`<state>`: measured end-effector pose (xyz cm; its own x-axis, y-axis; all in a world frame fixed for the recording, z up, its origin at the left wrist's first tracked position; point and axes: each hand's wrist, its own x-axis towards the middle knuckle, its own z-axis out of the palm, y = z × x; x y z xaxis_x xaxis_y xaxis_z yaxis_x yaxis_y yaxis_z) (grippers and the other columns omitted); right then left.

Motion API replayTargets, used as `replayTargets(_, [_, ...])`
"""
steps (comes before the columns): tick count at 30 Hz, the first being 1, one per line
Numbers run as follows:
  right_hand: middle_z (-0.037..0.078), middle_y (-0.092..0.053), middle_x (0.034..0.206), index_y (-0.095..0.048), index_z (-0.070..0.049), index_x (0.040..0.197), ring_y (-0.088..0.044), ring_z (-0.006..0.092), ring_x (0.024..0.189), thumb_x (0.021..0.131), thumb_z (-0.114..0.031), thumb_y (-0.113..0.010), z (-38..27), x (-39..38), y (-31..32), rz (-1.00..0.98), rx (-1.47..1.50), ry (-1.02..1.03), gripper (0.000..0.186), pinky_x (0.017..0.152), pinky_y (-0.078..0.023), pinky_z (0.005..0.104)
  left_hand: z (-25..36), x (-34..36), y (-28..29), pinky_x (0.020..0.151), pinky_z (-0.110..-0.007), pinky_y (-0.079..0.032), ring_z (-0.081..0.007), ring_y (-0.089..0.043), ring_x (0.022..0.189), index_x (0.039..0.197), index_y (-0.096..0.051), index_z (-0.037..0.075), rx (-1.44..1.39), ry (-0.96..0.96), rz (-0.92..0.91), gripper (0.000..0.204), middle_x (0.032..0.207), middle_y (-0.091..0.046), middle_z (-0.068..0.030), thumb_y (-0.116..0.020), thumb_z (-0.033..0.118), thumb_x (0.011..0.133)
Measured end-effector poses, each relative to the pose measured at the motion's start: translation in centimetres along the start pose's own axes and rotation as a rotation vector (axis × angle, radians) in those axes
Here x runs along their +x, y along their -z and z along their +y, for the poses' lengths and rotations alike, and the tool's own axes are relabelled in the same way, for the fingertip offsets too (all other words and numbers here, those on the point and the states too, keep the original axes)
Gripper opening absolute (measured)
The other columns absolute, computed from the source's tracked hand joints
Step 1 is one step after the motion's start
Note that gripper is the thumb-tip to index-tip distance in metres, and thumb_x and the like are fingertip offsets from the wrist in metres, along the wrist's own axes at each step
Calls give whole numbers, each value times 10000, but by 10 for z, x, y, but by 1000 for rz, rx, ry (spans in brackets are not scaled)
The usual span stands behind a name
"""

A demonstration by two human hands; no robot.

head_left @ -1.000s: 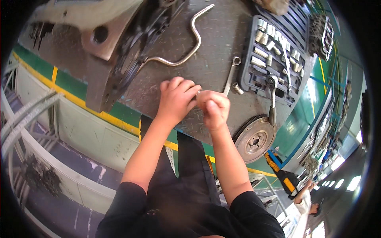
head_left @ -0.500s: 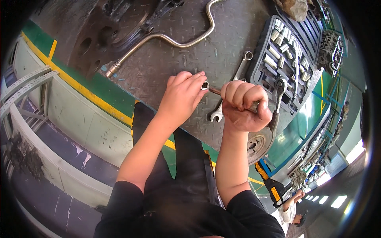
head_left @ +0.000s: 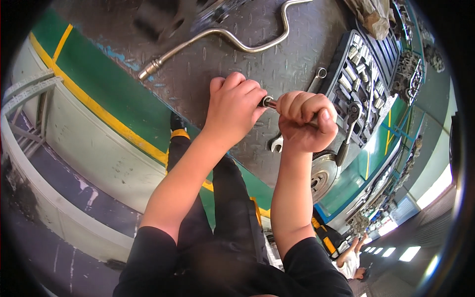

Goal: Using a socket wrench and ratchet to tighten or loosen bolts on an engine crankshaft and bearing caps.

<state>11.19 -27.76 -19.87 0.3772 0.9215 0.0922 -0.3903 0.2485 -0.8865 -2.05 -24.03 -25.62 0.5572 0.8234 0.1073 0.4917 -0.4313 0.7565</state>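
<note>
While your left hand [head_left: 233, 108] had its fingers clamped on a socket-like piece [head_left: 265, 101] above the table [head_left: 198, 74], your right hand [head_left: 308, 121] clenched its own around a metal bar [head_left: 272, 103] end-on to it, probably so both lined up.

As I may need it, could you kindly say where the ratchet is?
The ratchet lies right of the right hand in the head view, reaching from the socket case to the edge of the metal disc.
</note>
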Motion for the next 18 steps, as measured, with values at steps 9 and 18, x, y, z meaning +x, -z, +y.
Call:
replayTargets(9, [45,-412,547,-404,-67,681,-431,210,485,873,-297,-524,-25,-2,-10,-46,-700,481,323,491,-379,360,0,-9,-17,839,-392,-355,-178,-554,947,832,-726,151,41,2,178,196,880,-674,84,-807,245,680])
replayTargets(18, [64,-328,532,-384,-33,672,-296,199,461,854,-300,-461,9,-1,31,-150,87,-26,332,482,-261,383,5,-13,-16,858,-390,-357,-169,-547,995,860,-719,157,43,38,187,249,933,-652,87,-822,206,639])
